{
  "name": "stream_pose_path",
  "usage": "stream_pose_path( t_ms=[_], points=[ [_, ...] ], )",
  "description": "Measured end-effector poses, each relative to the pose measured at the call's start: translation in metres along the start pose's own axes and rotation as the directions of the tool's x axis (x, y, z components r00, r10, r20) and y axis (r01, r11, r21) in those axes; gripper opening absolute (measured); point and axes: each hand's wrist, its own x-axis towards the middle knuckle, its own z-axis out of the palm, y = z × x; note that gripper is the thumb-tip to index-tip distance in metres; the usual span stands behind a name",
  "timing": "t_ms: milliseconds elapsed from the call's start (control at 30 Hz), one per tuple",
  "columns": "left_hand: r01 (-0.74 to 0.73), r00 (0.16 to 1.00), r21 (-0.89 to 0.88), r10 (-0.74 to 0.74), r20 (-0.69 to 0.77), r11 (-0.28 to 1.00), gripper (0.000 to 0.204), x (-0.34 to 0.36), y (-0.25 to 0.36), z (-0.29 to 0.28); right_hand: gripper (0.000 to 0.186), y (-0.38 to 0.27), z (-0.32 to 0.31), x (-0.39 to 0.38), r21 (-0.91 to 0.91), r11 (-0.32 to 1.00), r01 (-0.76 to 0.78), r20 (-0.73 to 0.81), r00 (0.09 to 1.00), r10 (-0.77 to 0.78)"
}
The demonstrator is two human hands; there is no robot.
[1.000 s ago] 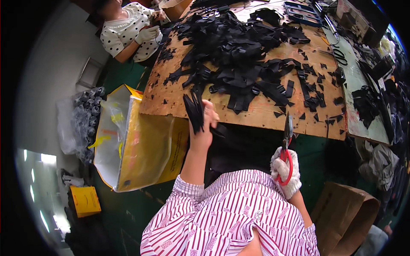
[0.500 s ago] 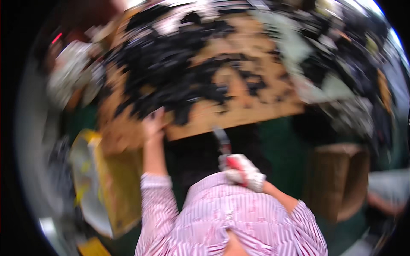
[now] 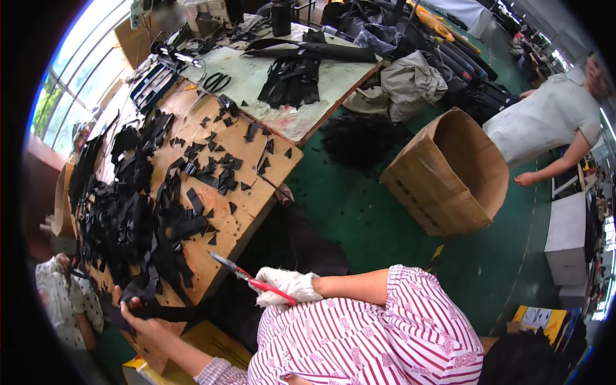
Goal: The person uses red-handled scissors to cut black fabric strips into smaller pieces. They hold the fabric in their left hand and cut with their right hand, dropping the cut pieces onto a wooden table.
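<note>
My left hand (image 3: 136,316), bare, is at the near left edge of the wooden table (image 3: 262,183). Its fingers are closed around a black webbing strap (image 3: 168,313), which stretches to the right past the table edge. A heap of black straps and cut pieces (image 3: 122,218) covers much of the tabletop beside this hand. In front of my body, my right hand (image 3: 287,286) wears a white knit glove and grips red-handled scissors (image 3: 239,271). Their metal blades point up and left toward the table edge, apart from the straps.
A pale table (image 3: 237,67) adjoins the far side, bearing black scissors (image 3: 217,82) and stacked black straps (image 3: 290,80). An open cardboard box (image 3: 443,176) stands right on the green floor, near a black scrap pile (image 3: 359,141). People stand at right (image 3: 545,122) and left (image 3: 67,289).
The view has swung right, so the table now appears farther left. My left hand, previously at the table edge by the heap, now has a black strap in it. My right hand still grips the scissors.
</note>
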Motion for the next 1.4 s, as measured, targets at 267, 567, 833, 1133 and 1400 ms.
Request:
stream_pose_path(
  t_ms=[267, 567, 833, 1133, 1400],
  points=[
    [0.068, 0.994, -0.053, -0.063, 0.091, 0.996, 0.035, -0.014, -0.008, 0.009, 0.041, 0.008, 0.003, 0.003, 0.008, 0.999, 0.044, 0.01, 0.999, -0.044],
    [-0.303, 0.933, 0.526, 0.135, 0.334, 0.794, 0.024, -0.032, -0.083, -0.021, 0.037, 0.007, 0.004, -0.002, 0.024, 0.997, 0.079, 0.001, 0.997, -0.079],
    [-0.277, 0.906, 0.564, 0.016, 0.422, 0.778, 0.013, -0.045, -0.109, -0.002, 0.041, 0.005, 0.007, -0.002, 0.012, 1.0, 0.002, -0.039, 0.999, -0.002],
    [-0.141, 0.975, 0.613, 0.002, 0.222, 0.777, 0.013, -0.059, -0.119, 0.003, 0.039, -0.011, 0.006, -0.019, -0.015, 1.0, 0.02, -0.032, 0.999, -0.021],
    [-0.205, 0.947, 0.536, 0.028, 0.32, 0.819, 0.013, -0.059, -0.127, -0.013, 0.039, -0.003, 0.006, -0.018, -0.018, 0.997, 0.069, -0.005, 0.998, -0.069]
  ],
)
